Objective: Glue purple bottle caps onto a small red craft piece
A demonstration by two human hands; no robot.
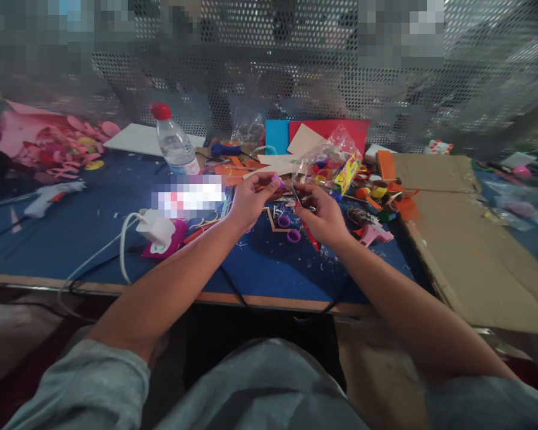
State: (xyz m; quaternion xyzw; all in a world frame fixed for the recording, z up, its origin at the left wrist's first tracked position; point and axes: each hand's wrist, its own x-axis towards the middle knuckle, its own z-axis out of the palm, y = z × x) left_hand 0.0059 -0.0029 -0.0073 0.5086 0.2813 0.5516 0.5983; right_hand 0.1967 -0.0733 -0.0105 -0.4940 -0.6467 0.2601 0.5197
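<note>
My left hand [255, 200] pinches a small purple piece [277, 181] between thumb and fingertips, just above the table. Close beside it, my right hand [320, 215] is closed around a red-handled tool [312, 237] with a dark metal tip. Whether it is pliers or scissors I cannot tell. The tip points up toward the purple piece; whether they touch is unclear. Below the hands, two purple rings [293, 236] lie on the blue tabletop [260, 269], next to a thin angled wooden strip [271, 221]. Small white scraps are scattered around.
A red-capped water bottle [174, 146], a white plug adapter [155, 230] with cables and a glue gun [47, 197] stand or lie leftward. Pink pieces [67, 140] are heaped at the far left. Behind are coloured sheets [329, 134] and plastic bags; a cardboard sheet [461, 251] lies right.
</note>
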